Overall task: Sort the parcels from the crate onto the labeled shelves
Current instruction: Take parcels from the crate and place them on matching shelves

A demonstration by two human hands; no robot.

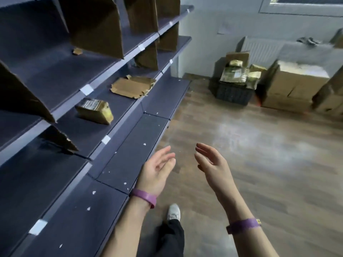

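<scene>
Dark blue shelves [61,84] with white labels [86,89] on their front edges run along the left. One brown taped parcel [94,110] lies on a middle shelf. Far across the room a black crate [233,94] stands on the floor, heaped with several brown parcels [235,75]. My left hand [157,169] and my right hand [210,162] hang in front of me over the floor beside the lowest shelf, palms facing each other, fingers relaxed, both empty.
Cardboard dividers [100,26] stand on the upper shelves and a torn cardboard sheet [132,87] lies flat on a middle one. Large cardboard boxes [293,84] are stacked right of the crate by a radiator. Wooden floor [259,154] stretches between. My shoe [174,212] shows below.
</scene>
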